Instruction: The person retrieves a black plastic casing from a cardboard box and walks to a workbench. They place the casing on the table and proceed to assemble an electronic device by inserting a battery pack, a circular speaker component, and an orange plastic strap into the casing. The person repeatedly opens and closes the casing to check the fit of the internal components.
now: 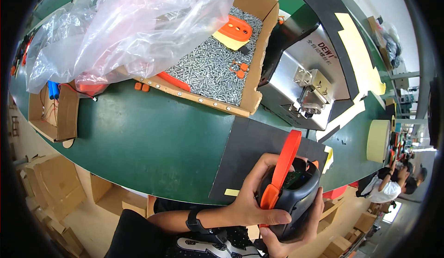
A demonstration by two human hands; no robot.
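Note:
Both hands hold a dark grey rounded plastic housing point(298, 202) over the table's near edge. My left hand point(252, 198) grips its left side, the thumb across the front. My right hand point(296, 242) cups it from below and the right, fingers wrapped up its side. An orange-red strap point(287, 158) stands up from the left side of the housing. Through the housing's open top, part of a green circuit board point(292, 178) shows. Beneath lies a black mat point(247, 154) on the green table point(152, 142). A dark band circles my left wrist.
A cardboard box point(270, 22) of small metal screws, with orange parts inside, stands at the back, partly under a clear plastic bag point(134, 31). Right of it is a metal screw-feeding machine point(307, 68). A small carton point(67, 110) with blue cells sits left; a tape roll point(378, 140) right.

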